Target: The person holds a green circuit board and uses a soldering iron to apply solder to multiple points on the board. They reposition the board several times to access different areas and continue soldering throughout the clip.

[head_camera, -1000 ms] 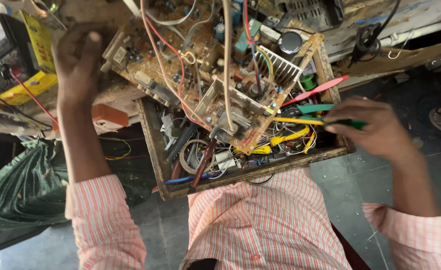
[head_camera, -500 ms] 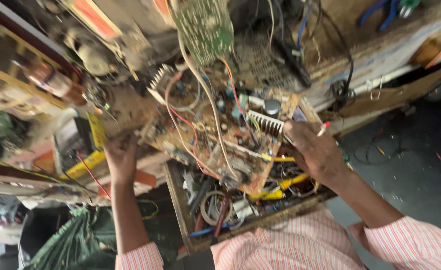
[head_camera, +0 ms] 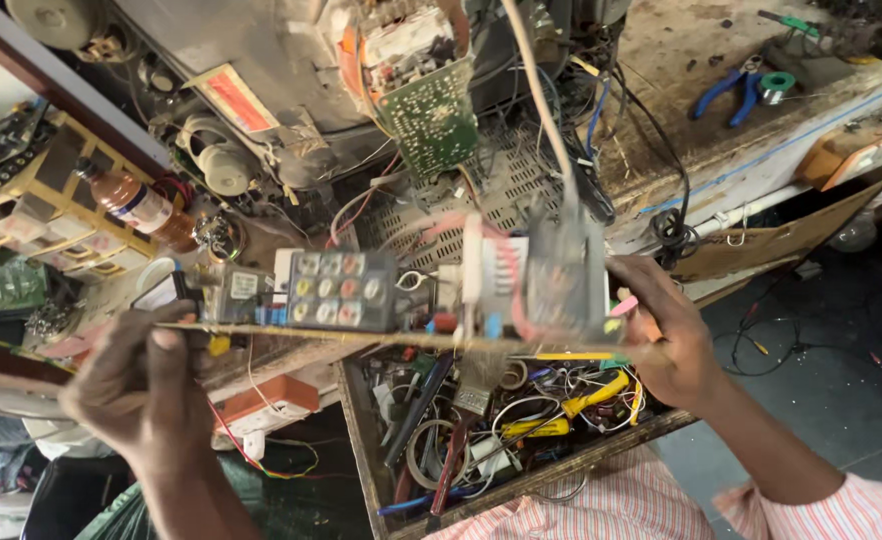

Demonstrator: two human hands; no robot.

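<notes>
I hold a large circuit board (head_camera: 391, 300) edge-on in front of me, with its components facing up and away. My left hand (head_camera: 136, 385) grips its left edge. My right hand (head_camera: 666, 335) grips its right edge and also has thin tools with red, green and yellow handles tucked in the fingers. A thick pale cable (head_camera: 541, 110) and several thin wires run from the board up to a grey television chassis (head_camera: 291, 60) on the bench. A small green circuit board (head_camera: 431, 115) hangs off the back of that chassis.
A wooden tray (head_camera: 356, 440) on my lap is full of wires, tape rolls and screwdrivers. Blue-handled pliers (head_camera: 726, 92) lie on the dirty bench top at upper right. A brown bottle (head_camera: 136, 205) and yellow parts shelves (head_camera: 51, 215) stand at left.
The board has been lifted out of the tray and tilted up until it stands edge-on between both hands. My view has swung upward toward the chassis on the bench.
</notes>
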